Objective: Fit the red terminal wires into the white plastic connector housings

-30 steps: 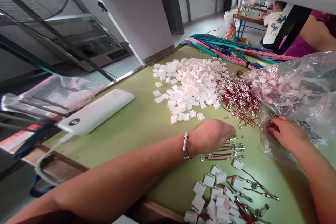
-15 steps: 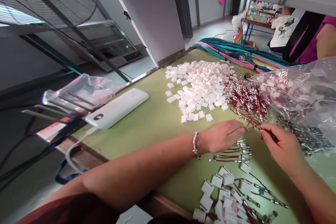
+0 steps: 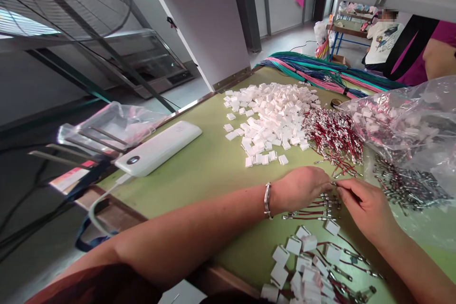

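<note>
My left hand (image 3: pixel 308 185), a bracelet (image 3: pixel 267 200) at its wrist, reaches over the bench with its fingers closed. Its fingertips meet those of my right hand (image 3: pixel 366 202), which pinches a short wire with a metal terminal (image 3: pixel 334 183). Most of that wire is hidden by the fingers. Just beyond the hands lies a heap of short red wires with metal ends (image 3: pixel 333 135). Beneath my left hand, several similar wires lie side by side in a row (image 3: pixel 309 213). Closer to me are white plastic connector housings (image 3: pixel 281 255), some with wires fitted.
A large pile of loose white housings (image 3: pixel 274 114) covers the far middle. Clear plastic bags (image 3: pixel 409 118) and dark metal-ended pieces (image 3: pixel 409 185) lie on the right. Bundled cables (image 3: pixel 320 71) run along the back. A white power bank (image 3: pixel 160 147) with a cable rests at left.
Both hands have drawn back slightly from the red wire heap. My right hand has moved left and nearer, and its fingertips now meet my left hand's at a terminal.
</note>
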Tool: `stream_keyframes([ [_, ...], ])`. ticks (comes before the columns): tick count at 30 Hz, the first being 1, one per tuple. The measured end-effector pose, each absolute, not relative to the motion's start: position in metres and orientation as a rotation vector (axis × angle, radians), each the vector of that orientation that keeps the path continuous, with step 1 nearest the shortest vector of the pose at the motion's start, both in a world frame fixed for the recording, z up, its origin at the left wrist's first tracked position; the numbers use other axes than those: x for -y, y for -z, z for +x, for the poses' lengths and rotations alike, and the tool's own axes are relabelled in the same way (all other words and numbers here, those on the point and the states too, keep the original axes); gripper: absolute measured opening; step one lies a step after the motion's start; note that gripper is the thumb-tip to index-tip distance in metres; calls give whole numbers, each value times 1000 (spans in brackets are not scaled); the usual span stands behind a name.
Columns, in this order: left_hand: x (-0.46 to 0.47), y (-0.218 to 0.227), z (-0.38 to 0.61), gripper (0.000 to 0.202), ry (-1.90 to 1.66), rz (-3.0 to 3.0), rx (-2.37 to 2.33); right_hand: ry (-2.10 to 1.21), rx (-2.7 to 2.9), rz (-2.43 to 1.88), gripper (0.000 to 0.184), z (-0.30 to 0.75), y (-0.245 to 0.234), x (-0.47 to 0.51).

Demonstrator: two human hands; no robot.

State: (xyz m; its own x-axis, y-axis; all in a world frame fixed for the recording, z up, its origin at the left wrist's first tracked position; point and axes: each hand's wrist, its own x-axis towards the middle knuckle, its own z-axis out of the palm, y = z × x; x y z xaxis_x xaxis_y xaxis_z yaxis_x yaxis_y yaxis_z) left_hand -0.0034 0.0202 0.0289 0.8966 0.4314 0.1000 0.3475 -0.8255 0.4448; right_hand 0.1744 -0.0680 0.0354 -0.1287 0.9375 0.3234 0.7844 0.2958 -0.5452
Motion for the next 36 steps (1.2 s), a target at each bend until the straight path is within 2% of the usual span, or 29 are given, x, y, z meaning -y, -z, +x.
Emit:
stream_keyframes([
  [6, -15, -33, -6, 6, -6, 3012, -392, -559, 2102, -1594, 24, 176, -43, 73],
  [11, -11, -41, -6, 11, -27, 3071, -274, -859, 1941, -1693, 23, 174, -47, 72],
  [13, -12, -41, -6, 8, -65, 3055, -335, -843, 1962, -1677, 22, 182, -47, 67],
  [16, -15, -36, -6, 16, -203, 3011, -410, -379, 2065, -1671, 23, 198, -40, 55],
  [20, -18, -27, -8, 39, -424, 2888, -374, 295, 2314, -1728, 27, 205, -21, 45],
  [24, -24, -18, -8, 39, -602, 2721, -575, 557, 2457, -1676, 21, 202, -14, 44],
  [28, -29, -16, -7, 21, -816, 2497, -605, 634, 2376, -1460, 20, 201, -24, 50],
  [29, -29, -17, -7, 20, -884, 2444, -577, 638, 2303, -1418, 17, 198, -28, 53],
  [31, -28, -21, -7, 34, -971, 2388, -448, 560, 2162, -1357, 13, 188, -35, 60],
  [33, -24, -24, -8, 45, -927, 2402, -294, 325, 2079, -1314, 13, 173, -39, 67],
  [36, -19, -25, -9, 44, -750, 2428, -259, -93, 1944, -1384, 16, 155, -43, 73],
])
